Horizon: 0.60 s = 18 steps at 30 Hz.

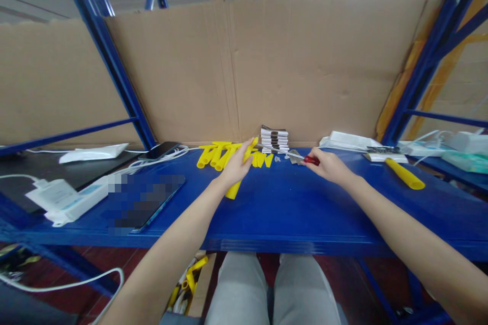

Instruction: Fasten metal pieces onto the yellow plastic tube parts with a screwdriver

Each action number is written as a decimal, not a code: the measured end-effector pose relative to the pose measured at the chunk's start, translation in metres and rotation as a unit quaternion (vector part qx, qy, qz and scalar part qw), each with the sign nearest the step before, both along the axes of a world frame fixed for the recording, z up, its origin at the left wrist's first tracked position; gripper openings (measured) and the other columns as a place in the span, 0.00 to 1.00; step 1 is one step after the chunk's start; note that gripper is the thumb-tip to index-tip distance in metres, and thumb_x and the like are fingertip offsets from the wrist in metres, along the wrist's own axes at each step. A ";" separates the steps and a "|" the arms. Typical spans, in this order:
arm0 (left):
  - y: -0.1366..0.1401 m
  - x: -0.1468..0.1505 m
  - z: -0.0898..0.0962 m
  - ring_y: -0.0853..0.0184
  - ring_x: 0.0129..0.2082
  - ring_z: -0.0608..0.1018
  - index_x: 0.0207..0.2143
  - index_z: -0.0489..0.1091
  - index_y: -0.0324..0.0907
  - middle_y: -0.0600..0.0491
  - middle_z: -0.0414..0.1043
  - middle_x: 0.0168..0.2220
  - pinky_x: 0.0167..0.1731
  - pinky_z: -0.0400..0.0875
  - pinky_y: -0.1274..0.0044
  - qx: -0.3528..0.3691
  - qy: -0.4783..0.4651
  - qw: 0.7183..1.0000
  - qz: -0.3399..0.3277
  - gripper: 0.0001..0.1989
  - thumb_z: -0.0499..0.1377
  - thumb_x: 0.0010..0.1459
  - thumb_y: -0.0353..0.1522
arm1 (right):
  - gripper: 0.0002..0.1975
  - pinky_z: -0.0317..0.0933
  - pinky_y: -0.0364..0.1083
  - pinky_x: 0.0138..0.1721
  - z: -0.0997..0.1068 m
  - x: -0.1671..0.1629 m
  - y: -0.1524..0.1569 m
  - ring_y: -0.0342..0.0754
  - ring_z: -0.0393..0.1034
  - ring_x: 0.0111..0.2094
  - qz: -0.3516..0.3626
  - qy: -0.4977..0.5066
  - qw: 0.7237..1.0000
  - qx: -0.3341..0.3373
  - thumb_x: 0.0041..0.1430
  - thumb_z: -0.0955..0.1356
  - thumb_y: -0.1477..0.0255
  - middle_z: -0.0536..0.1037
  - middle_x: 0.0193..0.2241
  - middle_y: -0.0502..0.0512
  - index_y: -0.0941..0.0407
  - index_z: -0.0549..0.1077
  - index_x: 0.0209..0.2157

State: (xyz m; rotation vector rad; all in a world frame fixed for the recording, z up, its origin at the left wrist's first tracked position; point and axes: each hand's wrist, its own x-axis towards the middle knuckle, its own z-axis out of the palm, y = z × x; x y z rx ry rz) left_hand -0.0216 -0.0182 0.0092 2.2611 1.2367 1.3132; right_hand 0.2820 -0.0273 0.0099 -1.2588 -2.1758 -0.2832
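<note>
My left hand (237, 166) is closed round a yellow plastic tube (233, 191), which slants up and away from me. Its far end shows just past my fingertips. In my right hand (328, 165) is a screwdriver (311, 160) with a red handle, its metal shaft pointing left at the far end of that tube. Whether the tip touches the tube I cannot make out. Several yellow tubular pieces (208, 156) lie left of my left hand. Small flat yellow pieces (268, 161) and tiny metal bits (277, 159) lie between my hands, before a stack of white-and-brown packets (274, 139).
On the blue shelf (285, 208) lie a dark tablet-like panel (162, 200), a white power strip (82, 200) with cables at left, and another yellow tube (404, 173) at right. A cardboard sheet (297, 61) closes the back. Below stands a box (202, 284) with yellow pieces.
</note>
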 end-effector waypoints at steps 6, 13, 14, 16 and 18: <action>-0.002 0.005 -0.005 0.57 0.55 0.70 0.64 0.55 0.42 0.42 0.68 0.54 0.54 0.65 0.62 0.072 0.084 0.992 0.065 0.28 0.49 0.61 0.28 | 0.11 0.57 0.44 0.26 -0.001 0.000 -0.002 0.50 0.72 0.25 0.004 -0.031 0.999 0.001 0.62 0.63 0.60 0.77 0.25 0.55 0.53 0.68 0.32; -0.014 0.015 0.002 0.57 0.43 0.74 0.65 0.54 0.43 0.42 0.67 0.45 0.46 0.69 0.66 0.060 0.143 0.977 0.146 0.28 0.48 0.63 0.30 | 0.11 0.62 0.46 0.31 0.000 -0.003 -0.001 0.52 0.75 0.31 0.000 -0.045 0.999 -0.017 0.64 0.61 0.63 0.79 0.31 0.58 0.54 0.70 0.36; -0.016 0.016 0.003 0.57 0.42 0.74 0.65 0.54 0.43 0.42 0.67 0.45 0.45 0.69 0.66 0.058 0.147 0.976 0.152 0.27 0.47 0.63 0.29 | 0.11 0.62 0.46 0.32 0.001 -0.003 -0.002 0.53 0.75 0.32 0.002 -0.043 0.999 -0.018 0.65 0.60 0.64 0.79 0.32 0.59 0.54 0.70 0.36; -0.019 0.018 0.005 0.57 0.41 0.74 0.65 0.55 0.41 0.42 0.66 0.45 0.44 0.69 0.66 0.053 0.156 0.973 0.164 0.27 0.47 0.63 0.29 | 0.11 0.63 0.46 0.32 0.002 -0.004 -0.003 0.53 0.75 0.32 0.005 -0.042 0.999 -0.025 0.65 0.60 0.64 0.79 0.32 0.59 0.55 0.70 0.37; -0.022 0.020 0.007 0.57 0.42 0.74 0.64 0.56 0.39 0.40 0.66 0.45 0.44 0.69 0.65 0.046 0.164 0.970 0.174 0.26 0.46 0.64 0.29 | 0.12 0.62 0.47 0.31 0.003 -0.005 -0.004 0.53 0.74 0.31 0.007 -0.042 0.999 -0.034 0.65 0.60 0.64 0.79 0.30 0.59 0.56 0.70 0.37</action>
